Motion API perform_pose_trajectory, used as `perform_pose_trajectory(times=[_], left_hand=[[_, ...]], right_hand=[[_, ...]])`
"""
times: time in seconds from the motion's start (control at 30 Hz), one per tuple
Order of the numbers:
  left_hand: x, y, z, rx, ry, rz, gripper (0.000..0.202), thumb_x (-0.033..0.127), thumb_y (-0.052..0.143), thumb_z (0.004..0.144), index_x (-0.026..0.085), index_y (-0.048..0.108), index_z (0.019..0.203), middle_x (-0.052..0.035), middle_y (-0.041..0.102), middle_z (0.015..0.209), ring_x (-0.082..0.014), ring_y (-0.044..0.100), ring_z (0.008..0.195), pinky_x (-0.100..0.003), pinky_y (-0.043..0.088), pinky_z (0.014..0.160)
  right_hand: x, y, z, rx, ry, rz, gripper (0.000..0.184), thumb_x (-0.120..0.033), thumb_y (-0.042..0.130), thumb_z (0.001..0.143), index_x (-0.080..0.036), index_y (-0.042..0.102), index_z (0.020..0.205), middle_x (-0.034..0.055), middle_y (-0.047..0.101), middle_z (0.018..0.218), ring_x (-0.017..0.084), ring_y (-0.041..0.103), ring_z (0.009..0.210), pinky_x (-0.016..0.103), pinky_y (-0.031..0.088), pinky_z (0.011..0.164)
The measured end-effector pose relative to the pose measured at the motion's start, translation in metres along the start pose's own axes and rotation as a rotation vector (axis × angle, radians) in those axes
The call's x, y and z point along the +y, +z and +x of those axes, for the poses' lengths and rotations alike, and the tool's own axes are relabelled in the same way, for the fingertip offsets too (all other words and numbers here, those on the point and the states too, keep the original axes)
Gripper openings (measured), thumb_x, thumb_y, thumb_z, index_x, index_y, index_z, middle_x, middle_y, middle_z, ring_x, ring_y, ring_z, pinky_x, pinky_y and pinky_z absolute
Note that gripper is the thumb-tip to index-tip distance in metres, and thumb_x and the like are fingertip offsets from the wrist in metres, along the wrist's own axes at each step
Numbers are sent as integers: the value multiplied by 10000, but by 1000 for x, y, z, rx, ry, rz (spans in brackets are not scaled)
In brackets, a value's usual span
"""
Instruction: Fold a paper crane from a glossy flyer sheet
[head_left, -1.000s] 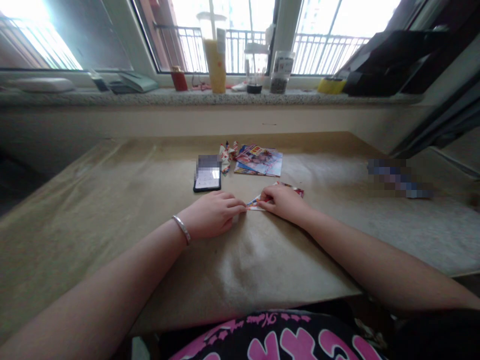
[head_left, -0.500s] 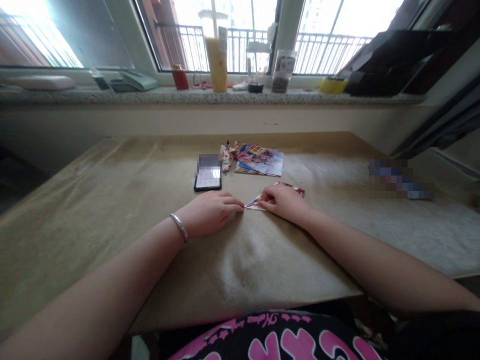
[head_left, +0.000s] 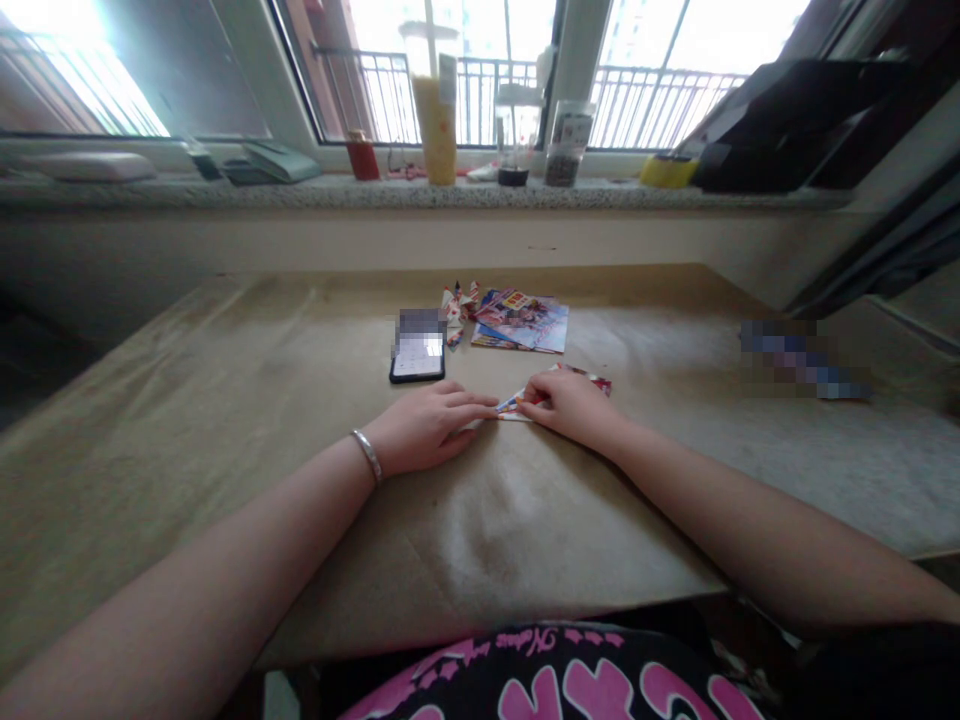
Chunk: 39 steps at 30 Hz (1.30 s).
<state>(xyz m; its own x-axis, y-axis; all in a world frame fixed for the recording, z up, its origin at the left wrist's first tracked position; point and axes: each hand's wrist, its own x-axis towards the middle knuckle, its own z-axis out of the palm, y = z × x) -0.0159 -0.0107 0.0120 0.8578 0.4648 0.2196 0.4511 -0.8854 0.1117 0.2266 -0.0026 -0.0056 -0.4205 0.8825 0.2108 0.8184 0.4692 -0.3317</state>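
A narrow folded piece of printed paper (head_left: pixel 512 407), white with red and blue, lies on the table between my hands and tapers to a point on the left. My right hand (head_left: pixel 566 402) is closed over its wider part, thumb and index finger pinching it. The far corner of the paper sticks out behind the knuckles. My left hand (head_left: pixel 427 425), with a silver bracelet at the wrist, has its fingertips on the pointed left end and covers that tip. The thumb sits low beside the index finger.
A phone (head_left: pixel 418 350) with a lit screen lies beyond my left hand. Next to it are a folded paper figure (head_left: pixel 457 312) and a stack of printed sheets (head_left: pixel 521 322). A blurred object (head_left: pixel 806 362) lies far right. Cups and jars line the windowsill (head_left: pixel 480 195).
My left hand has slid slightly to the right, so its fingers now cover the paper's pointed end. My right hand stays in place on the paper.
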Motion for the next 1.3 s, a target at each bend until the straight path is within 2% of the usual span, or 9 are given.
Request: perform_pose_trajectory(times=[0.07, 0.33, 0.5, 0.7, 0.9, 1.03, 1.3], left_hand=[[4, 1, 2, -6, 12, 33, 365, 164, 455, 868, 226, 560, 1212, -38, 614, 1207, -176, 542, 1015, -326, 485, 887], [5, 2, 6, -25, -12, 127, 368, 308, 485, 896, 210, 544, 1246, -74, 607, 1181, -219, 532, 1052, -374, 454, 924], [8, 2, 7, -53, -22, 155, 374, 312, 472, 903, 198, 537, 1254, -73, 595, 1192, -230, 520, 1067, -388, 448, 936], [10, 3, 5, -44, -15, 141, 396, 316, 471, 902, 168, 522, 1265, -82, 581, 1234, -229, 512, 1107, -386, 449, 965], [8, 6, 5, -29, -3, 104, 402, 294, 468, 901, 163, 502, 1280, -59, 563, 1287, -220, 489, 1167, -377, 429, 1011], [8, 6, 5, -37, -8, 104, 393, 303, 465, 903, 171, 508, 1271, -57, 564, 1287, -226, 496, 1160, -389, 434, 1003], [6, 7, 5, -45, -4, 91, 406, 316, 464, 910, 178, 489, 1290, -63, 556, 1291, -227, 484, 1175, -398, 417, 1018]], right_hand=[[0, 1, 0, 3, -8, 10, 166, -324, 592, 800, -186, 617, 711, 26, 668, 741, 140, 542, 673, 241, 326, 603], [-5, 5, 2, 84, 0, 83, 151, -291, 577, 814, -176, 611, 722, 26, 648, 737, 139, 533, 685, 245, 348, 629], [-3, 3, 2, 86, -195, 4, 114, -251, 568, 828, -203, 669, 852, 46, 669, 879, 181, 541, 849, 313, 348, 816], [-4, -2, -4, 66, -450, -131, 220, -213, 473, 871, -251, 686, 915, 32, 675, 937, 207, 498, 936, 351, 302, 886], [-8, -5, -5, 31, -491, -210, 231, -240, 471, 873, -236, 677, 978, 51, 664, 921, 206, 498, 886, 340, 320, 803], [-6, -8, -4, 5, -498, -210, 216, -239, 489, 861, -219, 688, 941, 58, 662, 901, 197, 519, 851, 320, 335, 751], [0, -17, -6, -11, -529, -252, 188, -239, 503, 850, -221, 689, 857, 42, 674, 862, 183, 545, 820, 310, 347, 739]])
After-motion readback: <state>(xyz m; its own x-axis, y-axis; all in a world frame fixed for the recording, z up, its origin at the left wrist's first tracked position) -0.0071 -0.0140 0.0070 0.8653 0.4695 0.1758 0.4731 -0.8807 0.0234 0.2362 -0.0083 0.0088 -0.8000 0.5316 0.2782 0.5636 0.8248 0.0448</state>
